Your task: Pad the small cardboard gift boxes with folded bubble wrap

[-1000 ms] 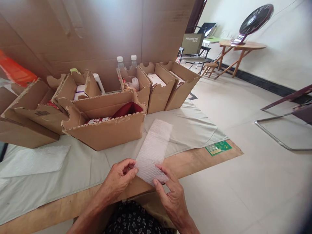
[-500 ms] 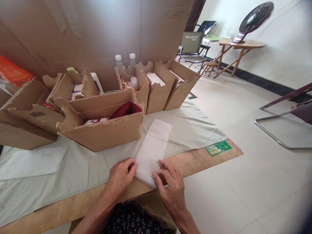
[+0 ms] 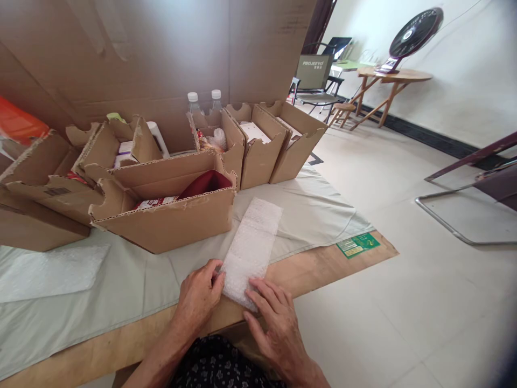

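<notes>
Two bare hands are held at the near edge of one wooden table [image 3: 299, 272]. Between them lies one strip of bubble wrap [image 3: 252, 237], its near end reaching that edge. The strip's left side is touched by the curled left hand [image 3: 200, 293]; whether it is pinched cannot be told. The right hand [image 3: 277, 320] is spread, its fingertips laid on the near end, its thumb apart. One second sheet of bubble wrap [image 3: 56, 269] is laid toward the table's left end, on a pale cloth [image 3: 141, 280]. Beyond, at least seven cardboard boxes [image 3: 169, 226] are stood, three side by side at the right; behind them two white-capped bottles [image 3: 194, 101] are seen. One green label [image 3: 358, 245] is stuck near the right corner.
</notes>
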`<state>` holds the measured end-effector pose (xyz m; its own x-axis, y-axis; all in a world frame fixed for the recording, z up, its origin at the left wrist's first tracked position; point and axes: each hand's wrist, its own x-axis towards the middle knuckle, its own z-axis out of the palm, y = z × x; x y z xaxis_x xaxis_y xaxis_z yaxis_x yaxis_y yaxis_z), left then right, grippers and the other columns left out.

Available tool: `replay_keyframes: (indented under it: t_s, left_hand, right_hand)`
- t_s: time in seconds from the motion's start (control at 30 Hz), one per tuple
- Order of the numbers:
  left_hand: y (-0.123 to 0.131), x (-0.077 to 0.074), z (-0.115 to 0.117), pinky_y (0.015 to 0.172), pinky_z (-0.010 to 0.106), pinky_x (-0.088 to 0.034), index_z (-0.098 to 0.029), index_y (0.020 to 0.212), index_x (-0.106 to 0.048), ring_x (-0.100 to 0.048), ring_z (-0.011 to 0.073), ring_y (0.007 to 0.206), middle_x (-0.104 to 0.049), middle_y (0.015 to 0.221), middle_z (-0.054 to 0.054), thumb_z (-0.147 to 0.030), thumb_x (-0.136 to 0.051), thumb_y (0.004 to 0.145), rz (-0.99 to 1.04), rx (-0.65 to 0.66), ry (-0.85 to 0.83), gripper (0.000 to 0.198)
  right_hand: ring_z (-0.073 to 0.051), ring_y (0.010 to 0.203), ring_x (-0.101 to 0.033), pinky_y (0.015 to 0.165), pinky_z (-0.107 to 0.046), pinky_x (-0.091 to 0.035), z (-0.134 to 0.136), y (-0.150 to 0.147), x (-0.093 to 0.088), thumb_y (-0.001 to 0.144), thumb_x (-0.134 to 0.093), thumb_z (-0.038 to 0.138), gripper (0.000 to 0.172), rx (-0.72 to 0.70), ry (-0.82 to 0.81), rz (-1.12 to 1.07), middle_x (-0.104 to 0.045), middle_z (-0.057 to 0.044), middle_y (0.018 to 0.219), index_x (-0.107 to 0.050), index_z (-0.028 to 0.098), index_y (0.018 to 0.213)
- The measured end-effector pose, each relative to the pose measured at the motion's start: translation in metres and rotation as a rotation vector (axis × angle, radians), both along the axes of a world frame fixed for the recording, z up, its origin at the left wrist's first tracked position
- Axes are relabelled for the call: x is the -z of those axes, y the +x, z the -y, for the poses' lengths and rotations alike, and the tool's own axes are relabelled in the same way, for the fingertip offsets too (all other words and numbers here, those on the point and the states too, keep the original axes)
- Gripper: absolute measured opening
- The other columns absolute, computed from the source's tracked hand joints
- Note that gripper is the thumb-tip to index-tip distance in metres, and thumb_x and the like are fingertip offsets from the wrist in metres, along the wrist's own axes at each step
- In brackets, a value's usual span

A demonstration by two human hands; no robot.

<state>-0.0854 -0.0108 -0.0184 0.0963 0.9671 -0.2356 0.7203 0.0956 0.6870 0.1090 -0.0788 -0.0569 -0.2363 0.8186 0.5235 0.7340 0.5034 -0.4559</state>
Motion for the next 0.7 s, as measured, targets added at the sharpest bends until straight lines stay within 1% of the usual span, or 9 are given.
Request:
replay_keyframes:
  t_s: [0.1, 0.2, 0.3, 0.37, 0.47, 0.53, 0.63, 0.7]
  left_hand:
    - [-0.004, 0.003, 0.005, 0.067, 0.029, -0.041, -0.022, 0.114, -0.068, -0.06, 0.0182, 0.065, -0.072, 0.088, 0.004, -0.029, -0.056, 0.09, 0.052, -0.004, 0.069, 0.028]
    - [-0.013, 0.003, 0.014, 0.068, 0.03, -0.047, -0.023, 0.12, -0.069, -0.059, 0.0152, 0.063, -0.07, 0.113, 0.008, -0.03, -0.063, 0.088, 0.164, 0.024, 0.2, 0.033]
    - [-0.022, 0.002, 0.021, 0.073, 0.031, -0.051, -0.026, 0.119, -0.071, -0.062, 0.0144, 0.067, -0.061, 0.14, 0.011, -0.026, -0.066, 0.087, 0.228, 0.099, 0.267, 0.033]
    - [-0.025, 0.001, 0.022, 0.076, 0.032, -0.053, -0.027, 0.118, -0.072, -0.065, 0.0144, 0.069, -0.057, 0.148, 0.011, -0.023, -0.064, 0.088, 0.234, 0.176, 0.275, 0.031]
    - [-0.025, 0.002, 0.021, 0.07, 0.03, -0.053, -0.027, 0.117, -0.073, -0.067, 0.0143, 0.068, -0.059, 0.147, 0.01, -0.019, -0.058, 0.091, 0.202, 0.291, 0.25, 0.031]
    - [-0.024, 0.004, 0.019, 0.07, 0.03, -0.053, -0.026, 0.118, -0.073, -0.071, 0.0171, 0.076, -0.061, 0.145, 0.01, -0.017, -0.056, 0.09, 0.185, 0.332, 0.241, 0.033]
    - [-0.021, 0.007, 0.019, 0.082, 0.03, -0.055, -0.024, 0.118, -0.071, -0.072, 0.0228, 0.099, -0.065, 0.139, 0.011, -0.013, -0.057, 0.087, 0.192, 0.34, 0.267, 0.036]
    - [-0.021, 0.01, 0.018, 0.087, 0.03, -0.054, -0.022, 0.117, -0.071, -0.071, 0.0223, 0.103, -0.071, 0.127, 0.01, -0.012, -0.055, 0.088, 0.208, 0.33, 0.287, 0.035]
  right_hand:
    - [-0.027, 0.111, -0.065, 0.089, -0.045, -0.051, -0.006, -0.001, 0.006, 0.095, -0.054, 0.011, 0.026, 0.013, 0.019, -0.018, -0.072, -0.009, 0.12, -0.064, 0.024, 0.115]
    - [-0.026, 0.108, -0.067, 0.087, -0.044, -0.052, -0.01, 0.001, 0.005, 0.096, -0.053, 0.009, 0.025, 0.01, 0.028, -0.083, -0.074, -0.007, 0.115, -0.064, 0.024, 0.113]
    - [-0.025, 0.106, -0.068, 0.087, -0.044, -0.054, -0.012, 0.004, 0.002, 0.095, -0.055, 0.009, 0.026, -0.02, 0.005, -0.13, -0.076, -0.005, 0.109, -0.064, 0.024, 0.114]
    - [-0.025, 0.104, -0.069, 0.087, -0.043, -0.055, -0.013, 0.005, 0.001, 0.095, -0.056, 0.009, 0.027, -0.027, -0.01, -0.159, -0.076, -0.004, 0.106, -0.065, 0.025, 0.114]
    - [-0.024, 0.099, -0.069, 0.084, -0.042, -0.056, -0.013, 0.006, 0.0, 0.095, -0.056, 0.009, 0.026, -0.013, -0.017, -0.196, -0.076, -0.004, 0.101, -0.066, 0.026, 0.114]
    - [-0.024, 0.096, -0.069, 0.082, -0.04, -0.056, -0.013, 0.007, -0.001, 0.096, -0.056, 0.01, 0.026, 0.003, -0.019, -0.221, -0.076, -0.004, 0.099, -0.066, 0.026, 0.113]
    - [-0.023, 0.094, -0.069, 0.082, -0.038, -0.056, -0.011, 0.007, -0.002, 0.097, -0.056, 0.011, 0.024, 0.033, -0.044, -0.267, -0.075, -0.004, 0.099, -0.067, 0.026, 0.111]
    - [-0.023, 0.094, -0.069, 0.082, -0.037, -0.056, -0.011, 0.007, -0.002, 0.097, -0.057, 0.012, 0.022, 0.043, -0.057, -0.29, -0.075, -0.004, 0.099, -0.068, 0.026, 0.11]
